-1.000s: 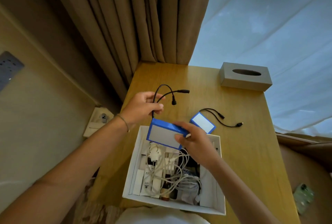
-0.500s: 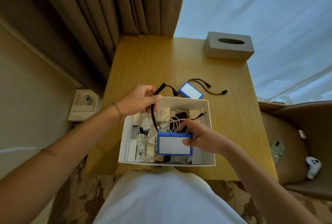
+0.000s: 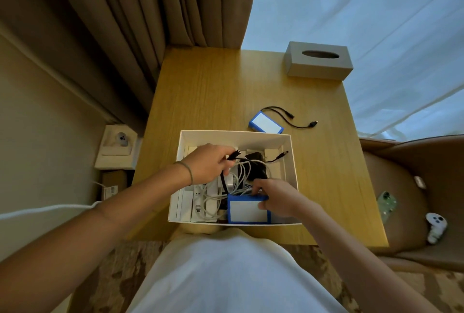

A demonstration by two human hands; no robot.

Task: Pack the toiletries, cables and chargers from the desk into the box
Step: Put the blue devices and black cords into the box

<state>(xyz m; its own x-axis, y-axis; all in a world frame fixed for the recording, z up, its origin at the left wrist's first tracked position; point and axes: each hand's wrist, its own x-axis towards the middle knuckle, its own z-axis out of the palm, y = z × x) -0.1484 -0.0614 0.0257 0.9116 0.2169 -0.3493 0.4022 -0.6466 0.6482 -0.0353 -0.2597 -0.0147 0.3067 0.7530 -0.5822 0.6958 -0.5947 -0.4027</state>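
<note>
A white box [image 3: 233,137] stands at the desk's near edge, filled with white cables, chargers and small packs. My right hand [image 3: 276,198] grips a blue-edged battery pack [image 3: 248,211] at the box's near right corner. My left hand [image 3: 209,162] is inside the box, fingers closed on that pack's black cable [image 3: 234,157], whose plug end pokes out past my fingers. A second blue battery pack [image 3: 265,123] with black leads [image 3: 293,119] lies on the desk just behind the box.
A grey tissue box [image 3: 318,60] sits at the desk's far right corner. Curtains hang behind the wooden desk [image 3: 213,91]. An armchair to the right holds a phone [image 3: 388,203] and a white controller [image 3: 435,227]. A wall socket [image 3: 120,140] is at the left.
Both hands have lowered the blue battery pack and its black cable from above the desk into the box. The view has tilted down and back.
</note>
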